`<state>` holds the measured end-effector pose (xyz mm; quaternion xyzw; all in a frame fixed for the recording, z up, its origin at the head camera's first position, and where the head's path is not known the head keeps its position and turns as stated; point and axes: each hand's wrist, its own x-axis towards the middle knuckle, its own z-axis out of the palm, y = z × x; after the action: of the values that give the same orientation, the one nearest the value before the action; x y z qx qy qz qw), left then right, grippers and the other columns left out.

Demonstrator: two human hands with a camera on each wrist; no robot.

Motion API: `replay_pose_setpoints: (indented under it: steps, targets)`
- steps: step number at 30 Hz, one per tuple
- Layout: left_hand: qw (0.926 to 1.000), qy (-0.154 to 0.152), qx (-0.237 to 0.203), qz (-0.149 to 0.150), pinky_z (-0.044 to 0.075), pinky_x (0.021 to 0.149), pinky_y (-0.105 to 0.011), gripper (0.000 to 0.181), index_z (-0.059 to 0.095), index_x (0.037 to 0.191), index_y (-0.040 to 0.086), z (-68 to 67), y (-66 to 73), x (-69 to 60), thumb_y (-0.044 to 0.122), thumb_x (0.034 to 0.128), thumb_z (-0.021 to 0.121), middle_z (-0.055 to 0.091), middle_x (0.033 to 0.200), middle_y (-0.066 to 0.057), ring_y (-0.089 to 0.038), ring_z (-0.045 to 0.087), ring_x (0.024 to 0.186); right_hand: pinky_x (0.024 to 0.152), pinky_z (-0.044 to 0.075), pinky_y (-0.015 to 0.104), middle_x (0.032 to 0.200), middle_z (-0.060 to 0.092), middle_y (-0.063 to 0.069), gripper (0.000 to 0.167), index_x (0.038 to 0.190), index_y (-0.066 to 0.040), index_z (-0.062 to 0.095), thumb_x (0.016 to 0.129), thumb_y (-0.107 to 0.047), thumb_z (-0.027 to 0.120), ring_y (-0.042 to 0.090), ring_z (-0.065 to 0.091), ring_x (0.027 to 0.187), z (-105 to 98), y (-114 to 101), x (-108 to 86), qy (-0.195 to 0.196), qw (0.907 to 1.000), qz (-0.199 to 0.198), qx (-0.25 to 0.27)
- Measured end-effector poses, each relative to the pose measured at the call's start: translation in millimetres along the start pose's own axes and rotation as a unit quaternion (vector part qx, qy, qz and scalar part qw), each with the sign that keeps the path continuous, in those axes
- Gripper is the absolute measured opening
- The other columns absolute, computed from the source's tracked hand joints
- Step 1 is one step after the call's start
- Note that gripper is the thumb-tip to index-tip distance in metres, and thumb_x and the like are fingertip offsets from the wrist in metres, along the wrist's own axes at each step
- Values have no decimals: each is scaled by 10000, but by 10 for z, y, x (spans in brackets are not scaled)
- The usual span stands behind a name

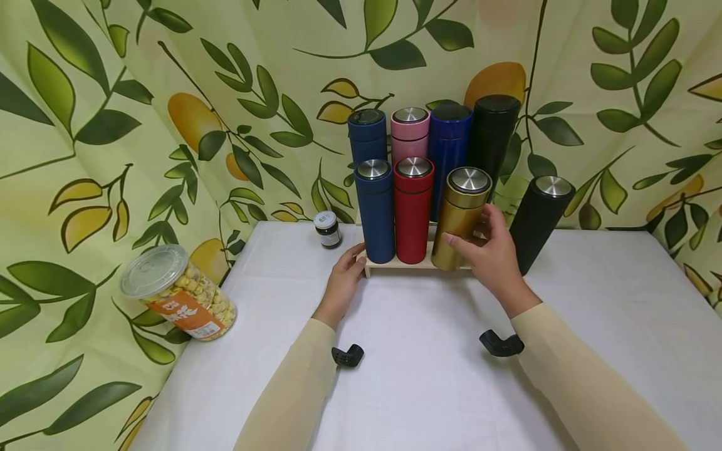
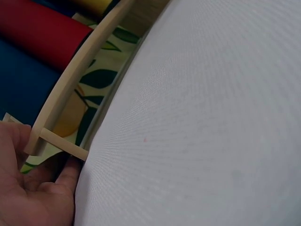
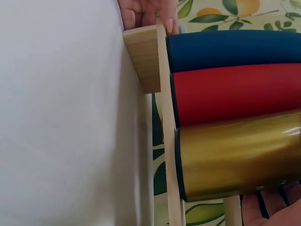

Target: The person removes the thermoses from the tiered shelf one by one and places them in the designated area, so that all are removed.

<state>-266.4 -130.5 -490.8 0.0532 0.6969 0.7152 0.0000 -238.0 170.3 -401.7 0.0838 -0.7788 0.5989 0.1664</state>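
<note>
My right hand (image 1: 497,255) grips a gold thermos bottle (image 1: 458,219) with a steel lid, thumb on its near left side. The bottle leans slightly at the front of a low wooden rack (image 3: 145,59); in the right wrist view its base is at the rack's front edge. At the rack's left end, my left hand (image 1: 344,283) holds the corner, thumb above and fingers by the leg (image 2: 63,143). Beside the gold bottle stand a red thermos (image 1: 413,216) and a blue thermos (image 1: 376,216). My right fingers are partly hidden behind the gold bottle.
Behind stand another blue thermos (image 1: 368,134), a pink one (image 1: 410,133), a glossy blue one (image 1: 449,138) and a tall black one (image 1: 495,128). A black thermos (image 1: 538,222) is right of my hand. A small dark jar (image 1: 328,230) and a popcorn tub (image 1: 183,297) are left.
</note>
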Motion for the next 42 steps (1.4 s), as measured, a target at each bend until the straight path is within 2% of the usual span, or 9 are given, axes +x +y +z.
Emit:
replay_pose_setpoints:
  steps: [6,10,17,21,28,35,42]
  targets:
    - [9999,73,77,28,503,1131,-427,445,546,1580,19,1,13,-6,100,1143,526,502,1605,-188,-274,575,1337,1090,529,329,1477,532,85,735,1579,-100,439,969,-92,848,257,541,1317,-96,-28,-167,139,9997,-177,104]
    - [10000,47,53,20,497,1140,-433,447,540,1583,13,5,8,-6,96,1144,525,488,1619,-190,-271,567,1351,1051,524,241,1471,530,55,737,1581,-143,435,970,-37,833,215,546,1289,-186,-31,-300,218,9992,-221,243]
    - [9999,69,141,-5,517,1109,-404,443,554,1579,30,7,-3,-8,95,1141,526,519,1595,-175,-258,591,1315,1028,506,180,1447,548,45,741,1565,-172,458,953,30,824,204,562,1287,-401,-7,-483,391,9987,-207,267]
    - [9997,82,218,-11,523,1099,-396,443,558,1581,49,11,3,-5,112,1144,528,509,1607,-157,-252,590,1315,992,512,161,1447,541,37,750,1577,-175,455,955,35,818,201,560,1261,-540,26,-557,533,9984,-127,97]
    - [9999,53,159,-7,511,1125,-416,443,553,1581,37,14,9,-9,112,1145,524,485,1628,-168,-270,572,1367,939,502,109,1469,504,28,762,1609,-184,420,977,-20,814,145,538,1238,-763,131,-660,640,9965,65,-531]
    - [9997,73,217,-16,523,1105,-404,444,557,1582,50,5,13,-15,123,1145,529,518,1602,-163,-260,596,1328,911,494,85,1416,503,-52,746,1603,-164,420,980,-15,803,130,535,1203,-944,198,-720,877,9931,266,-738]
    - [9998,35,178,-45,508,1129,-404,447,554,1587,60,0,5,-4,117,1145,529,469,1643,-151,-270,566,1384,903,463,75,1387,494,-126,705,1582,-205,433,996,-48,793,92,518,1200,-1150,242,-711,1214,9872,537,-886]
